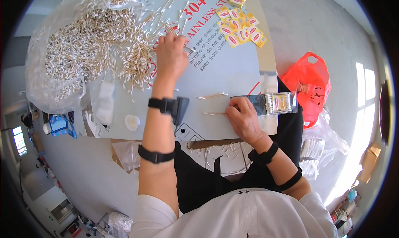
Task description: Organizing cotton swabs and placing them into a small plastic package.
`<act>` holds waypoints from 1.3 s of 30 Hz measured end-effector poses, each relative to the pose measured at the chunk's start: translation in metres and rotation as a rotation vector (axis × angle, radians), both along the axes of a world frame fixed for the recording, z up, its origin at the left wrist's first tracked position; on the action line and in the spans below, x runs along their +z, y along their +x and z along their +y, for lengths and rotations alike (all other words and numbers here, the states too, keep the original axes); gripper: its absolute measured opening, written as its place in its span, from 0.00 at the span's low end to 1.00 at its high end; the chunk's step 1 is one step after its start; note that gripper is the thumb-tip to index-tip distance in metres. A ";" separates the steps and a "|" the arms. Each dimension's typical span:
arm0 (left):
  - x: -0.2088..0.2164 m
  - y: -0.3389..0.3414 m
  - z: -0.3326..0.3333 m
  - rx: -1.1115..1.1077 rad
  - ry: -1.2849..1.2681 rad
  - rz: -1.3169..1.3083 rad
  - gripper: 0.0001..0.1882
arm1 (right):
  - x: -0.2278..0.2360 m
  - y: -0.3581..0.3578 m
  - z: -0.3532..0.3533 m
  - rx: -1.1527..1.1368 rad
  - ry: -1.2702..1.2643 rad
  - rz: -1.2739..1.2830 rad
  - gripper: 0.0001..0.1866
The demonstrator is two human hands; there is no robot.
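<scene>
My left hand (171, 55) reaches over the right edge of a large loose heap of cotton swabs (135, 61). Its fingers are bent and drawn together around a few swabs, though the fingertips are partly hidden. Nearer to me, my right hand (244, 118) is closed, with one cotton swab (214, 113) running up to its fingertips. Beside that hand lies a clear plastic packet (293, 101) with a dark strip, holding a row of swabs and a yellow card. A few loose swabs (213, 96) rest on the board just left of the packet.
A big clear bag (37, 78) spills the swabs at the left. Yellow printed cards (237, 28) are scattered at the far right of the grey board (199, 78). A white round lid (132, 122) sits near the front-left edge. Off the right edge hangs a red plastic bag (311, 78).
</scene>
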State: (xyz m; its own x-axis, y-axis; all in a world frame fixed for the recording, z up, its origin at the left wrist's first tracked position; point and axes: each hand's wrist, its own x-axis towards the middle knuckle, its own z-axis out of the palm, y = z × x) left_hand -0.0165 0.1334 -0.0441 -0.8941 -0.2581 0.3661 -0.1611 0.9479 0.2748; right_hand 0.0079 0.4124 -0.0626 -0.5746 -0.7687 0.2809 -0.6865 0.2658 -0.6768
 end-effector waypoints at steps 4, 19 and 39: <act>-0.008 -0.017 -0.020 -0.091 0.019 -0.098 0.08 | 0.002 -0.003 0.002 0.003 -0.053 0.031 0.07; -0.003 -0.075 -0.039 0.392 0.086 -0.291 0.11 | 0.001 -0.007 0.006 0.002 -0.044 -0.015 0.07; 0.011 0.003 0.029 -0.248 0.283 -0.508 0.04 | 0.002 -0.011 0.010 -0.011 -0.040 -0.023 0.07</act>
State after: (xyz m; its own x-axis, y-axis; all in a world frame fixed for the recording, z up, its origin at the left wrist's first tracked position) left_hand -0.0139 0.1626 -0.0332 -0.9840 -0.0459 -0.1721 -0.1225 0.8758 0.4670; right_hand -0.0027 0.4220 -0.0605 -0.5897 -0.7508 0.2976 -0.6675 0.2456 -0.7029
